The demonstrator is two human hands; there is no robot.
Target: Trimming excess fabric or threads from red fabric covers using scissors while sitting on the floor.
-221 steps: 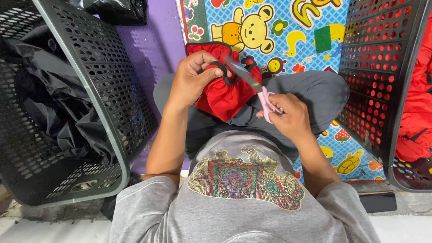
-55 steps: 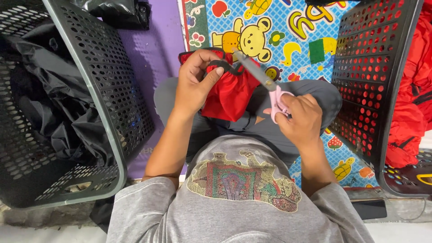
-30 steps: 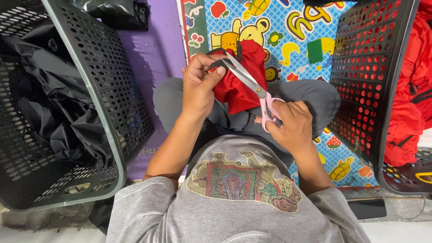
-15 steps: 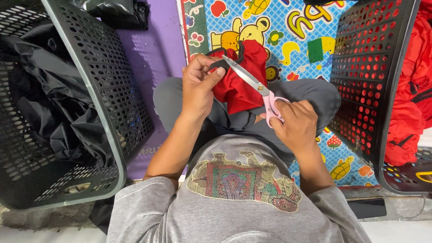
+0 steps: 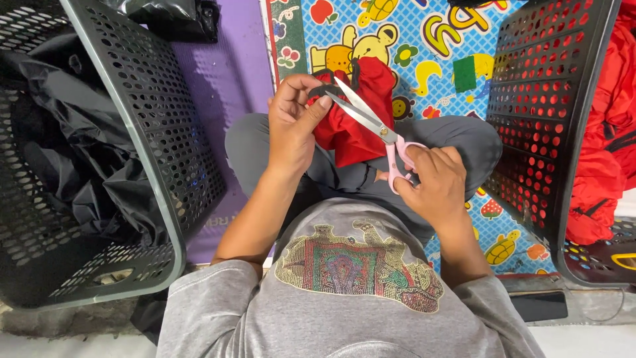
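Black perforated plastic forms the laundry basket (image 5: 156, 166) tipped at the far left, with dark cloth (image 5: 63, 139) bunched inside it, and a strip of purple mat (image 5: 232, 73) shows just beside its wall. Next comes the left hand (image 5: 291, 122), its fingers curled and pinching a dark strap edge of the red fabric piece (image 5: 354, 116), which it holds up over the person's lap. The fabric hangs between the two hands, touching the left one and draped down onto the grey trousers (image 5: 258, 149). The scissors (image 5: 371, 122) cross it at a slant, the metal blades parted with their tips right at the pinched strap beside the left fingers. The right hand (image 5: 434, 185) sits lower and nearer the body, fingers closed through the pink handles, just clear of the fabric's lower edge. Under the legs lies a bright cartoon-printed play mat (image 5: 424, 40). At the far right a second black perforated basket (image 5: 536, 119) leans inward, and red garments (image 5: 606, 132) are heaped behind it at the mat's right edge.
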